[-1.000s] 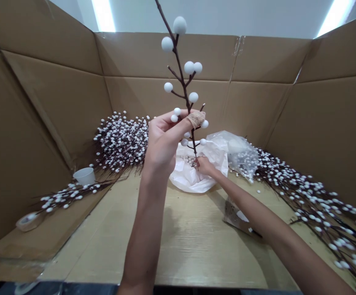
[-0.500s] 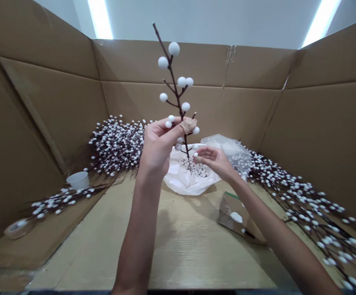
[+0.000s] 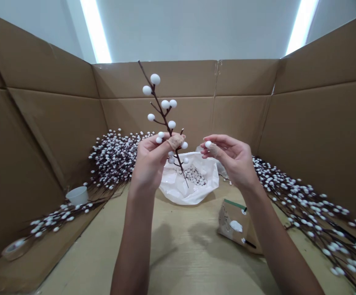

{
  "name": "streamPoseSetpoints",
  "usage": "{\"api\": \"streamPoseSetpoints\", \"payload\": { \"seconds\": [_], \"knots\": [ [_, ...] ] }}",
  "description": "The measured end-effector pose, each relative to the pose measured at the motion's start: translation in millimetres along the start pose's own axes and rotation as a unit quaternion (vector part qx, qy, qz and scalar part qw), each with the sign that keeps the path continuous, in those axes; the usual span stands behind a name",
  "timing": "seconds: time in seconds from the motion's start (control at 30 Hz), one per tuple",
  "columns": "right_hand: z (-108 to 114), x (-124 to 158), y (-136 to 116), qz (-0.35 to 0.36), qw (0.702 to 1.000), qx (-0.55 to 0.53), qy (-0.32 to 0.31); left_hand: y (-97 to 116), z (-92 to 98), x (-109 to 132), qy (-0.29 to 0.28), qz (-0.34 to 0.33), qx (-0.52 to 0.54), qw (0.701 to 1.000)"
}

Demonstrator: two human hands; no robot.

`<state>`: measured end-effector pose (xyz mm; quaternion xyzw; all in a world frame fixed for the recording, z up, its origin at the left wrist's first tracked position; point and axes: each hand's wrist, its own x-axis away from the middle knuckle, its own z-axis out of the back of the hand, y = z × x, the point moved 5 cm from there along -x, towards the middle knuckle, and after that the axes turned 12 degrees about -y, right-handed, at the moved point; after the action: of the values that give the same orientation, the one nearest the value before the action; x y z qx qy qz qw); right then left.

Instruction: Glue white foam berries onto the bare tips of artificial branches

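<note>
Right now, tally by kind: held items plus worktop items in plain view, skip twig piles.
Dark twig with white foam balls, left hand: 1
Loose white foam ball, right hand: 1
White plastic bag: 1
White paper cup: 1
Pale tape roll: 1
Brown cardboard packet: 1
Total: 6

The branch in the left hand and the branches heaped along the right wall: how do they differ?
The held branch stands nearly upright, pinched in the left hand; the heaped branches lie flat. The held branch is alone and carries few balls; the heaped branches are many, thick with them. Both have dark stems and white balls.
</note>
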<state>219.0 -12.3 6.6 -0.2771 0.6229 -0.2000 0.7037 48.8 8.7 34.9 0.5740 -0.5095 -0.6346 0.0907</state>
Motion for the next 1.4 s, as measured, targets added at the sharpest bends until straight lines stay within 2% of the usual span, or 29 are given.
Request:
{"api": "streamPoseSetpoints", "payload": {
  "seconds": [0.2,0.5,0.93,1.13,1.4],
  "knots": [
    [2,5,-13,0.039,0.998,0.048,0.014,-5,-8.2,0,-0.004,0.032,0.009,0.999],
    [6,12,-31,0.096,0.986,0.118,0.063,-14,-24.4,1,-0.051,0.066,0.041,0.996],
    [12,16,-39,0.151,0.961,0.182,0.141,-26,-39.6,2,-0.095,0.093,0.055,0.990],
    [12,17,-40,0.156,0.959,0.188,0.144,-27,-43.0,1,-0.112,0.093,0.048,0.988],
    [27,11,-34,0.112,0.985,0.111,0.063,-31,-37.7,1,-0.083,0.105,0.031,0.991]
  ]
}}
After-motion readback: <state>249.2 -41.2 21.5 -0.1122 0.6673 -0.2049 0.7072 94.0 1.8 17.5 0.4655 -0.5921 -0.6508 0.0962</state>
